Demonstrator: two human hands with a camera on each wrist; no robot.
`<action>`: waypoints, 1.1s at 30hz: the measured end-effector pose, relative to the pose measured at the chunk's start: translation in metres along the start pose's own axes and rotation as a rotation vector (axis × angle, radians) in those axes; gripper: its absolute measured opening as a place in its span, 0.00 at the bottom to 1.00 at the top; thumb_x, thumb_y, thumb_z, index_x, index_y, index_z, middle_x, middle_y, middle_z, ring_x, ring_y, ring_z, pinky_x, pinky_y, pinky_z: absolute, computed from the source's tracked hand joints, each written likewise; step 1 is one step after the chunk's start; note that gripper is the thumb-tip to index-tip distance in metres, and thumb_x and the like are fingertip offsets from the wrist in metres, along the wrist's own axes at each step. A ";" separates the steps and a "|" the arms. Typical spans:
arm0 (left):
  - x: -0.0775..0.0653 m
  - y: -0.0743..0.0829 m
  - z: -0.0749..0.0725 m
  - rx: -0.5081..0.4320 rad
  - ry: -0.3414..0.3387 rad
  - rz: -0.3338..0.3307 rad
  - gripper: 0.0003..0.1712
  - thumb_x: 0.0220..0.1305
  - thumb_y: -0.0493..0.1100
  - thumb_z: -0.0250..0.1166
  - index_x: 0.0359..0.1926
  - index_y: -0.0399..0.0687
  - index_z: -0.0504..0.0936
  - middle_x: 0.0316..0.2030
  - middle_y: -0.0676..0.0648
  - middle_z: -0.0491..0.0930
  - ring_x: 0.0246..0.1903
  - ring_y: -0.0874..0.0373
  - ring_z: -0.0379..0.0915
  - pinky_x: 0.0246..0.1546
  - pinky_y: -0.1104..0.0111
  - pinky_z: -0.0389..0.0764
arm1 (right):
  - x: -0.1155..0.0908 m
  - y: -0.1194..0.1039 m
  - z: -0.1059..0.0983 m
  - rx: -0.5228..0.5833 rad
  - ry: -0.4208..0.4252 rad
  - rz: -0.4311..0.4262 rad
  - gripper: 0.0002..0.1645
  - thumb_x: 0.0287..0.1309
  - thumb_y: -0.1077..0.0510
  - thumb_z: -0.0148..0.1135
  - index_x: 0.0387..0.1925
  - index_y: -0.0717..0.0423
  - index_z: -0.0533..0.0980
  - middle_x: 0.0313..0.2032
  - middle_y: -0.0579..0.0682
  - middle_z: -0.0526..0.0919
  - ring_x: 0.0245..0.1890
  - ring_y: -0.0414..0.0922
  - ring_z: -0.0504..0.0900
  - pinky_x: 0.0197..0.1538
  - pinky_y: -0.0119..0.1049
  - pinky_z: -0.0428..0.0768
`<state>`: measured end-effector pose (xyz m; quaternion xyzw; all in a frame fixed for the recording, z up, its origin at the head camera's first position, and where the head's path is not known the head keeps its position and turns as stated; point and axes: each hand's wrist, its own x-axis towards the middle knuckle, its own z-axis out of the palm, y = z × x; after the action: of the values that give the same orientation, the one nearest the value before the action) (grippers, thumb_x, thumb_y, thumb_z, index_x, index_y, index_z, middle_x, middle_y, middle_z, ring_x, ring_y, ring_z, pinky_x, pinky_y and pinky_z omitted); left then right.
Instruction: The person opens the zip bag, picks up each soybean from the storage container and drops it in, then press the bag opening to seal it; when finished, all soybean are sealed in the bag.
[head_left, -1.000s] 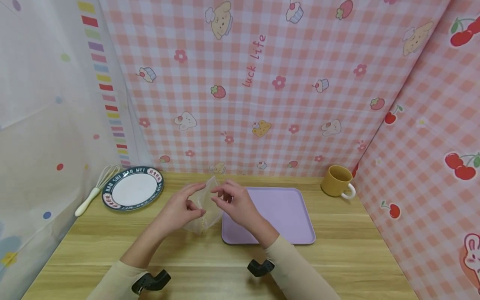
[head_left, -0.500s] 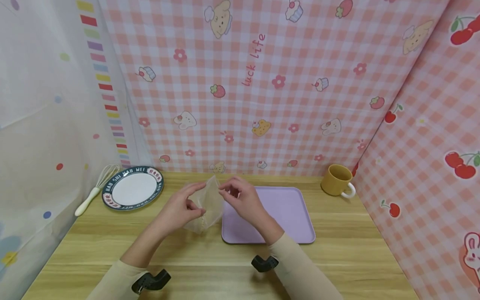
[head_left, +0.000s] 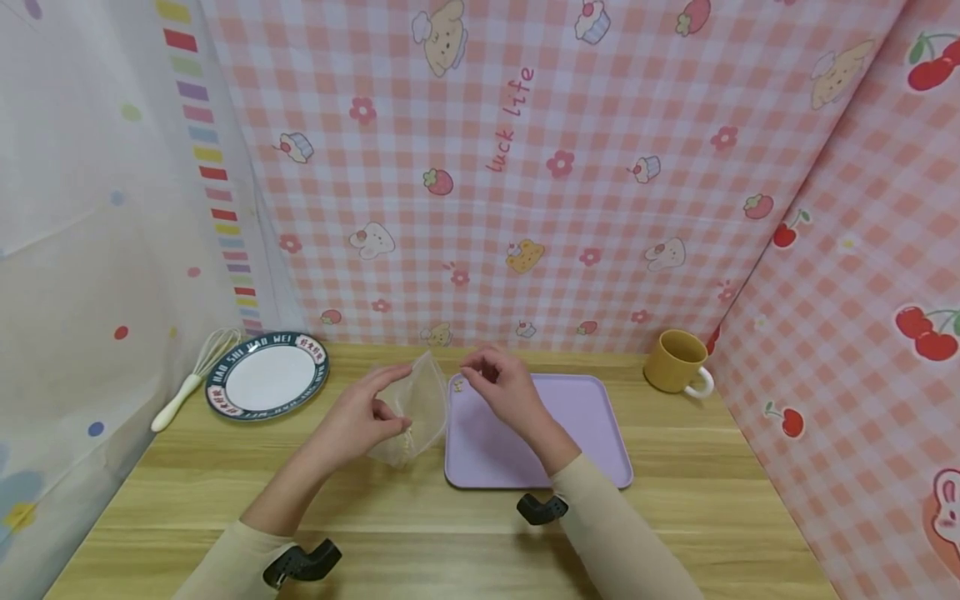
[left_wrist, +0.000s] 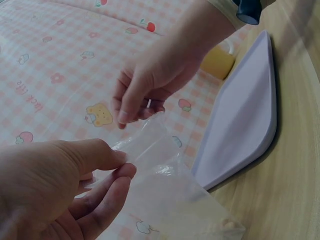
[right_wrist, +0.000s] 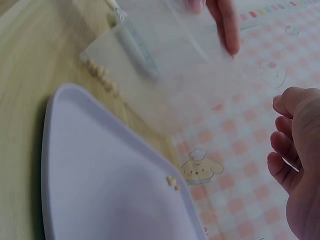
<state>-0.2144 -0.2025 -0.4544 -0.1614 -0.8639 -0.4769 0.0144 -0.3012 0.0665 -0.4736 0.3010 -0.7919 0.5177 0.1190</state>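
My left hand (head_left: 371, 417) pinches the edge of a clear plastic bag (left_wrist: 160, 170) between thumb and fingers. Small beige pieces (right_wrist: 102, 77) lie in the bag's lower corner, close over the table. To the right of the bag is my right hand (head_left: 502, 387), above the far left part of a lilac tray (head_left: 555, 442). Its fingers are bent with thumb and fingertips close together; I cannot tell whether something small is between them. A few beige bits (right_wrist: 172, 182) rest on the tray near its rim, just below the right hand in the head view.
A round plate (head_left: 270, 379) with a dark patterned rim stands at the back left, beside a whisk (head_left: 191, 379) with a pale handle. A yellow mug (head_left: 672, 362) with a white handle is at the back right. Patterned cloth walls (head_left: 480, 208) bound the wooden table.
My right hand has moved away from the bag's mouth, to the right over the tray. The beige bits in the tray's corner now show. The left hand and bag have stayed almost still.
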 end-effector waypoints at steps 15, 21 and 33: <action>0.000 -0.001 0.000 -0.020 -0.004 -0.023 0.47 0.65 0.29 0.79 0.82 0.42 0.70 0.79 0.36 0.66 0.32 0.57 0.86 0.31 0.67 0.88 | 0.008 0.044 0.007 -0.179 -0.215 0.020 0.06 0.69 0.67 0.74 0.46 0.64 0.87 0.38 0.51 0.83 0.34 0.40 0.78 0.39 0.33 0.81; -0.001 -0.002 0.000 -0.025 -0.008 -0.032 0.47 0.65 0.29 0.79 0.82 0.42 0.70 0.81 0.34 0.64 0.32 0.57 0.86 0.31 0.67 0.88 | 0.008 0.065 0.014 -0.221 -0.305 0.102 0.08 0.70 0.67 0.73 0.48 0.62 0.86 0.39 0.51 0.82 0.36 0.41 0.78 0.41 0.34 0.81; -0.001 -0.002 0.000 -0.025 0.003 -0.025 0.47 0.65 0.29 0.79 0.82 0.41 0.70 0.81 0.34 0.64 0.31 0.57 0.86 0.31 0.67 0.88 | 0.010 0.086 0.028 -0.269 -0.344 0.152 0.08 0.70 0.65 0.74 0.48 0.56 0.86 0.40 0.46 0.85 0.41 0.41 0.81 0.48 0.38 0.83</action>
<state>-0.2137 -0.2042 -0.4561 -0.1502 -0.8599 -0.4879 0.0079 -0.3568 0.0618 -0.5450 0.3060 -0.8828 0.3558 -0.0180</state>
